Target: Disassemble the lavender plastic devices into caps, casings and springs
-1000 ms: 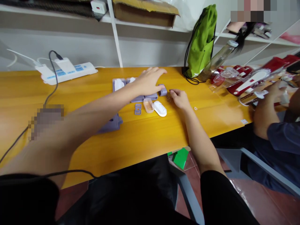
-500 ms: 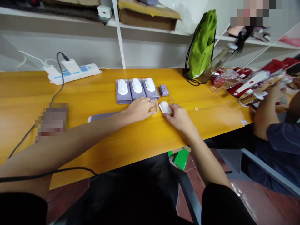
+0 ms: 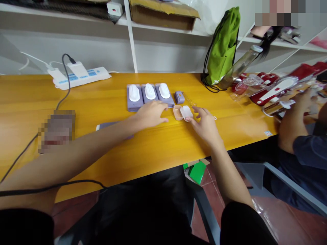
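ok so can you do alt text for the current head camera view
Two bare hands at a wood-grain table: the right hand at a whitish plastic piece beside a small peach container, the left hand open nearby. Behind the left hand are three purple cases topped with white ovals; a green drawstring bag stands farther back.

this looks like a small workshop or assembly room; a long table (image 3: 158, 149) runs along a wall under shelves (image 3: 132, 47), with a power strip (image 3: 83, 78) on top; purple cases (image 3: 135, 105) stand in a row near a spring (image 3: 190, 99); farther right, red parts (image 3: 297, 72) lie before a second person (image 3: 310, 149); the floor (image 3: 213, 185) is tiled.
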The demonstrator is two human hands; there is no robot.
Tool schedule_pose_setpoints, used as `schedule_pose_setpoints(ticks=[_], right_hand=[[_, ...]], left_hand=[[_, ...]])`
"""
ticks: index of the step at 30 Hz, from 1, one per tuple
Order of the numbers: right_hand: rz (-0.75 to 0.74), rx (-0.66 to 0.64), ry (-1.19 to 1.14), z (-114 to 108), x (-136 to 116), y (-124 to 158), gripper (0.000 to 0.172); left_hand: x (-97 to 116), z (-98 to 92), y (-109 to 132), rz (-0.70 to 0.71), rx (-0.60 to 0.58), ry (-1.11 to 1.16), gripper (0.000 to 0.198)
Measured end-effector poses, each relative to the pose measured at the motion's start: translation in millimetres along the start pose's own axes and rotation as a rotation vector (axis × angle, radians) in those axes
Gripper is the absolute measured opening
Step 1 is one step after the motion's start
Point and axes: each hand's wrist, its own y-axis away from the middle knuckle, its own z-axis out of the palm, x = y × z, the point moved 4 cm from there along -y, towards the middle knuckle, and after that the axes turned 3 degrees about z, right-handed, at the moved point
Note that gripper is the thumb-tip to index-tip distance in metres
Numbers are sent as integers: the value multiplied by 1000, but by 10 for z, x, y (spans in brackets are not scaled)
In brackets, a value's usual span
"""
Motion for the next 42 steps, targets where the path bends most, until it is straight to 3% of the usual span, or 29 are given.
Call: schedule_pose_setpoints(ticks=[3,6,9,12,15,19,24,29,34,37,38,40,42], right_hand=[[-166,-56,19,-12,-259,23,44],[-255,-99,81,21,-328,-37,37],[-216,-24,55,-35,-68,-270,40],[-29,60,59,-113,398,-673,43],[178,-42,58,-29,766,-1062,46],[210,-121,11,176,819,-1267,29],[172,-162,-72,297,682,-1132,30],[181,-175,-114,280,676,-1093,39],[200,-38,-95,99,550,-1020,45],[84,164,-56,-88,187,-635,43],[6,171,-47,-103,16,-451,41],[-155,-24,-16,4,-327,-62,38],[-189,-187,93,157,-537,275,40]], left_hand=[[-251,-24,214,-61,-102,-84,47],[-308,50,291,-50,-124,-59,38],[-221,152,276,-6,-105,-9,30],[-122,232,245,28,-83,49,28],[-77,281,204,12,-49,122,29],[-34,322,132,-26,-23,156,24],[72,350,64,-72,20,246,20],[220,399,30,-134,46,407,35],[325,425,140,-124,24,510,34],[403,420,241,-41,5,419,33],[429,412,275,-13,6,377,35],[453,372,357,20,17,317,39],[404,271,491,29,39,288,42]])
